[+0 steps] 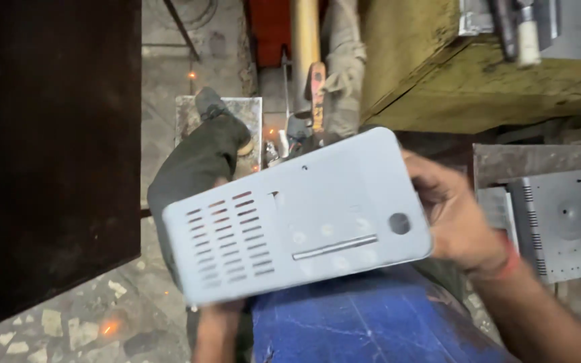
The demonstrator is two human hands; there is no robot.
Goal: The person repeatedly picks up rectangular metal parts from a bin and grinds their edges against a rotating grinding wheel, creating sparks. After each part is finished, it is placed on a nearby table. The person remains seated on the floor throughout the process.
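Note:
I hold a light grey sheet-metal panel (317, 215) flat in front of me; it has rows of vent slots at its left end, a long slot and a round hole near its right end. My right hand (455, 222) grips the panel's right edge. My left hand (218, 316) supports the panel from below at its lower left corner, mostly hidden behind it. A blue, scratched work surface (364, 323) lies just under the panel.
Another person's dark trouser leg and shoe (200, 151) stand behind the panel, with sparks on the floor around. More grey vented panels (559, 225) lie at right. A dark metal sheet (48, 154) fills the left. A yellow-green bench (479, 74) sits upper right.

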